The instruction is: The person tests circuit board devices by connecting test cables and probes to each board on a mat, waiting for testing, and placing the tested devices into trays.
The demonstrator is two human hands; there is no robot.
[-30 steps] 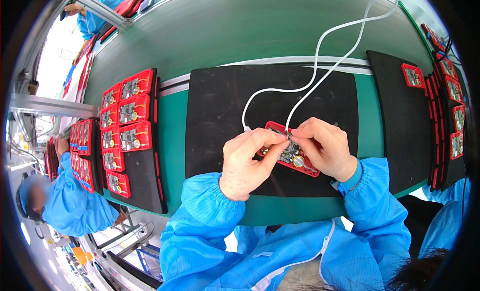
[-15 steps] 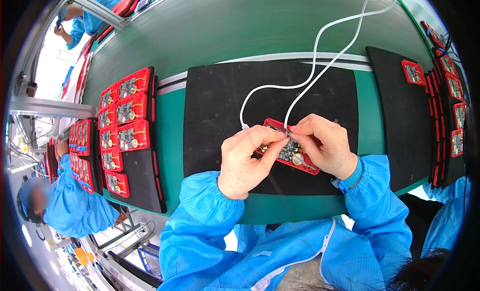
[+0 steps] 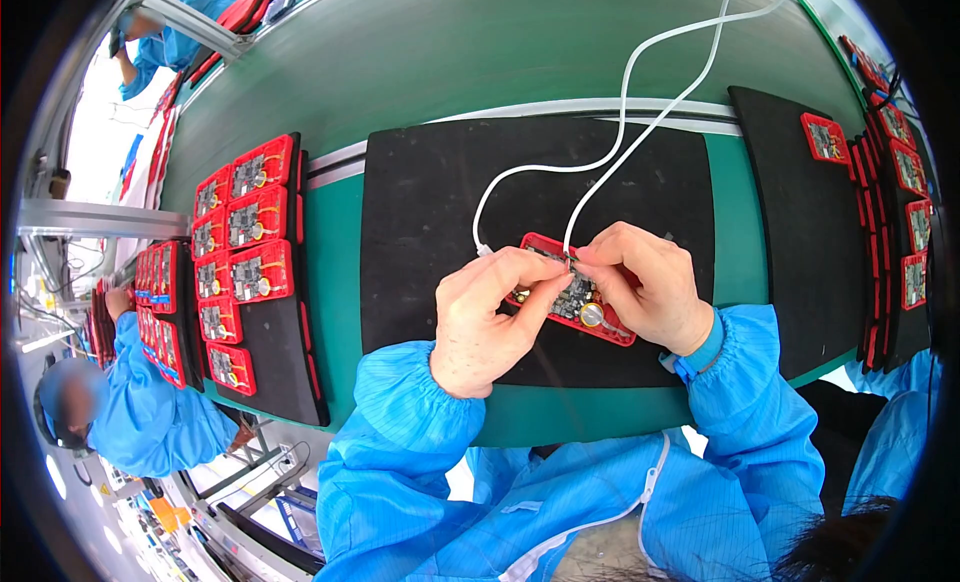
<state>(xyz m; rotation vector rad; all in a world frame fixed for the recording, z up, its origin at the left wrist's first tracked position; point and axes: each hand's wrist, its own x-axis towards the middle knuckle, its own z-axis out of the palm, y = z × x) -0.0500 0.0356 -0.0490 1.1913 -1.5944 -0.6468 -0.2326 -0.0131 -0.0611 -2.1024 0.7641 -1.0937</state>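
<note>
A red tray [image 3: 619, 335] with a circuit board [image 3: 572, 298] and a round metal part [image 3: 591, 314] lies tilted on the black mat [image 3: 430, 202]. Over its upper left part, my left hand [image 3: 495, 317] pinches thumb and forefinger together on something too small to make out. My right hand [image 3: 650, 287] pinches at the same spot from the right, its fingertips hiding what they hold. One white cable [image 3: 600, 187] runs down to these fingertips; a second white cable [image 3: 510, 172] ends in a plug behind my left hand.
Red trays with boards [image 3: 262, 218] stand in rows on a black board at the left. More trays [image 3: 826, 139] and a dark board [image 3: 800, 252] are at the right. One co-worker [image 3: 150, 392] sits at the left, another [image 3: 185, 32] is at the upper left.
The view has shifted slightly, so the mat and trays appear a little further left. Both hands keep their pinch over the board. The co-worker at the upper left has raised an arm.
</note>
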